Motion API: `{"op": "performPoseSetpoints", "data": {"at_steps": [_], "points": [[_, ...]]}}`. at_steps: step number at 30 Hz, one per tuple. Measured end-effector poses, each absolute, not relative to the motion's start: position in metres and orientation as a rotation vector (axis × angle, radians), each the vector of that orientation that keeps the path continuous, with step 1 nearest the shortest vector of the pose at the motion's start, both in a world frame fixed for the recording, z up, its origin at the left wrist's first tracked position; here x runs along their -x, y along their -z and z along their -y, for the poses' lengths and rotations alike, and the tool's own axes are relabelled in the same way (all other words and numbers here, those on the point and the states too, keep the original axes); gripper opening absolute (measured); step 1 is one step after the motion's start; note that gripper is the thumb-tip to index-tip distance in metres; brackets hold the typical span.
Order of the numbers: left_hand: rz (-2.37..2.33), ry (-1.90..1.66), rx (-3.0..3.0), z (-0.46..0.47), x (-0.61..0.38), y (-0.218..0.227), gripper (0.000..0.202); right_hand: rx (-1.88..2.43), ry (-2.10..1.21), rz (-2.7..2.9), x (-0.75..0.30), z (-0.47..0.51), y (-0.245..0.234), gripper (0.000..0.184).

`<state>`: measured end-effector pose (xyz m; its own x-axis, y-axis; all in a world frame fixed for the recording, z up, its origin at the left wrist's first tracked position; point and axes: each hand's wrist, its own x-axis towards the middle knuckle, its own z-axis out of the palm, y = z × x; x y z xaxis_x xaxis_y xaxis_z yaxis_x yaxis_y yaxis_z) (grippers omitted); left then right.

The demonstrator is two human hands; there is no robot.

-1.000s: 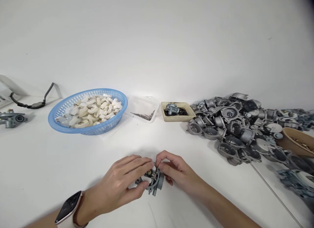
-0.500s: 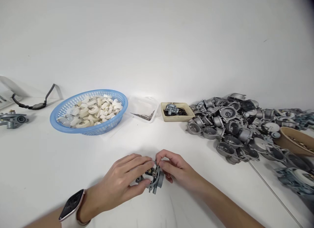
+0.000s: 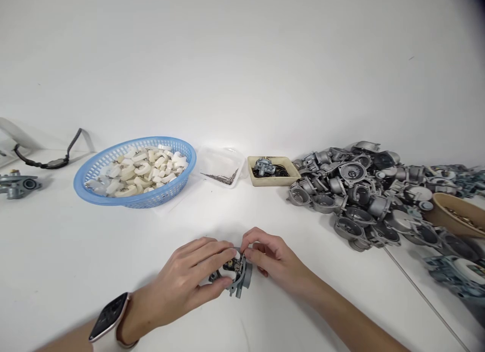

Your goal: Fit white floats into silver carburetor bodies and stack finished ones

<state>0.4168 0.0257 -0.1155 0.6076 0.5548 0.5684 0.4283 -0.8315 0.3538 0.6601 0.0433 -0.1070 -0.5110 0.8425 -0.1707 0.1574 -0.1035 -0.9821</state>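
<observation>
A grey metal carburetor body (image 3: 246,277) lies on the white table, its open side facing up. Inside it I can see a white plastic float (image 3: 228,274) and small brass parts. My left hand (image 3: 199,271) grips the carburetor from the left, fingers over the far rim and thumb on the near side. My right hand (image 3: 271,256) is at the far right edge of the carburetor, thumb and index finger pinched together at its rim. Whatever sits between those fingertips is too small to make out.
Behind my hands stand a blue basket (image 3: 81,193) of white floats, a clear tray (image 3: 217,157) of thin metal pins and a cream box (image 3: 273,181) holding black rings and a carburetor. Grey bowl-shaped parts (image 3: 352,190) pile up at right, beside a tan bowl (image 3: 450,213). A wristwatch (image 3: 56,163) lies at far left.
Almost nothing differs. The pinched fingers of my right hand have shifted very slightly at the carburetor's rim, while my left hand keeps its grip. The view has moved a little.
</observation>
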Motion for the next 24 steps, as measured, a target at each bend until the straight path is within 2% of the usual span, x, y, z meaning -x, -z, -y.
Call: {"op": "performPoseSetpoints", "data": {"at_steps": [7, 18, 24], "points": [[-0.828, -1.013, -2.664, -0.0253, -0.4159, 0.1161, 0.035, 1.125, -1.531, 1.725, -0.6594, -0.0426, 0.1026, 0.025], [-0.826, -1.048, -2.671, -0.0246, -0.4153, 0.1162, 0.034, 1.213, -1.547, 1.679, -0.658, -0.0391, 0.1023, 0.024], [-0.833, -1.108, -2.684, -0.0253, -0.4154, 0.1169, 0.034, 1.176, -1.455, 1.763, -0.6589, -0.0374, 0.0962, 0.013]]}}
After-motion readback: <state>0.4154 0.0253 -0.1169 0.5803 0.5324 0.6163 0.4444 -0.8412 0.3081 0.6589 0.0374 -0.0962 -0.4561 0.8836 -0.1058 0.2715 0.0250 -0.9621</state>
